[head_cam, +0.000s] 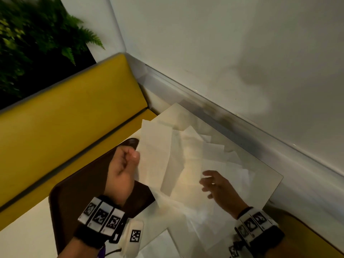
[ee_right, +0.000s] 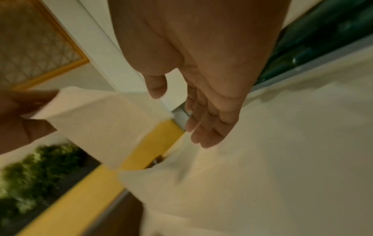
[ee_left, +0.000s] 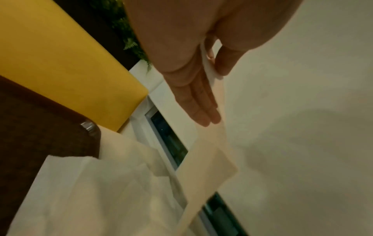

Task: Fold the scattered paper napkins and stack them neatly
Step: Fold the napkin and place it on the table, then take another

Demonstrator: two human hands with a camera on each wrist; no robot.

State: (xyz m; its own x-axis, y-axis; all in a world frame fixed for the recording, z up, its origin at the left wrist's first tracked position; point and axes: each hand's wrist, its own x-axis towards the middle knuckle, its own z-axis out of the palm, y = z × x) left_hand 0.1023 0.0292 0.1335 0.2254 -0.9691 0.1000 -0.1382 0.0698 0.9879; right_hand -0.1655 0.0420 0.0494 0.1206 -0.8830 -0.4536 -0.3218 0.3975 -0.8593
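Observation:
Several white paper napkins (head_cam: 214, 157) lie scattered and overlapping on the dark brown table (head_cam: 78, 202). My left hand (head_cam: 134, 155) holds one napkin (head_cam: 154, 146) up off the table, pinching its edge between thumb and fingers. In the left wrist view that napkin (ee_left: 210, 151) hangs from the hand (ee_left: 213, 89) as a long creased strip. My right hand (head_cam: 208, 183) hovers open over the pile with spread fingers and holds nothing. The right wrist view shows its relaxed fingers (ee_right: 203, 132) beside the lifted napkin (ee_right: 105, 124).
A yellow padded bench (head_cam: 65, 118) runs behind the table on the left. A white wall (head_cam: 242, 53) with a ledge (head_cam: 232, 123) borders the table on the right. Fern leaves (head_cam: 28, 34) hang at the top left. A small white tagged device (head_cam: 134, 236) lies near my left wrist.

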